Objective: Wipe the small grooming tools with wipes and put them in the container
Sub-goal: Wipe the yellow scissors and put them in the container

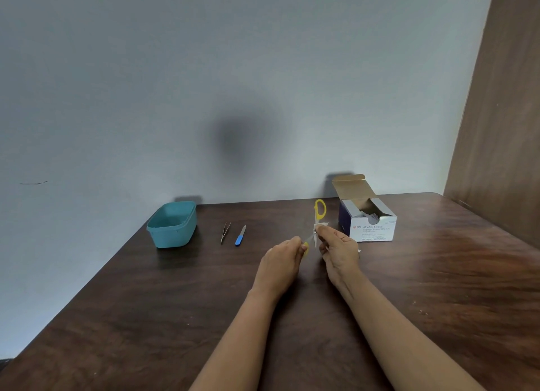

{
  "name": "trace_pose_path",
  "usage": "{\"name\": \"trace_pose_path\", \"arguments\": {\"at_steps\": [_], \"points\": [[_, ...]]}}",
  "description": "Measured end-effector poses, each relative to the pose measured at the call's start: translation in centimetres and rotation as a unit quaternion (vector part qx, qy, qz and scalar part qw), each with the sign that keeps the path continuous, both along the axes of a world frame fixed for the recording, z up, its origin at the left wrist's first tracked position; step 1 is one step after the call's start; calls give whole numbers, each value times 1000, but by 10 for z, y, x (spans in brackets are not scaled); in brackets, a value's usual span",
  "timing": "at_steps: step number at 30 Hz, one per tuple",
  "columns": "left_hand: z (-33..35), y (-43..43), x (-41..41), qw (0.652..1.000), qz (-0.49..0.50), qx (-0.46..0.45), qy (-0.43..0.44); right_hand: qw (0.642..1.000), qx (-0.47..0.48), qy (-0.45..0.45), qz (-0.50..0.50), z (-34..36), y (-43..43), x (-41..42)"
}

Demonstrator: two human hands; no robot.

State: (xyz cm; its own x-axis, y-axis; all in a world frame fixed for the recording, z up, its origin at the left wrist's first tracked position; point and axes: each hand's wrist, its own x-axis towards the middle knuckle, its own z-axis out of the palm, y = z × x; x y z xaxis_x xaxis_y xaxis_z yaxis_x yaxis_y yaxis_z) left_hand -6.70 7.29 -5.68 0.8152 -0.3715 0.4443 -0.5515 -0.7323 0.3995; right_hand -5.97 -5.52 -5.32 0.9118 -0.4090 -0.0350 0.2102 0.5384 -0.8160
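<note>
Small yellow-handled scissors (319, 210) are spread open above the table. My left hand (282, 257) grips the lower yellow handle; the other handle sticks up toward the wall. My right hand (339, 252) pinches a white wipe (320, 226) around the scissors near the pivot and blade. The blades are mostly hidden by the wipe and fingers. Steel tweezers (225, 232) and a blue-handled nail file (240, 236) lie side by side on the table left of my hands. An empty teal container (172, 225) stands further left near the wall.
An open box of alcohol swabs (368, 222) stands just right of my hands, flap up. A small white scrap (359, 250) lies by my right hand. The dark wooden table (175, 303) meets a grey wall behind and a brown panel at the right.
</note>
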Motion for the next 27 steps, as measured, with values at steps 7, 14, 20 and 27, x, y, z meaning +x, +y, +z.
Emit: {"name": "trace_pose_path", "arguments": {"at_steps": [7,14,20,27], "points": [[1,1,0,1000,5,-8,-9,998,-38,-3,-50,-1,5,3],[-1,0,1,1000,5,-2,-1,999,24,11,-30,-1,0,4],[0,-1,0,1000,0,-7,-9,998,31,9,-57,0,3,4],[-1,-1,2,1000,11,2,-15,998,39,5,-39,3,2,1]]}}
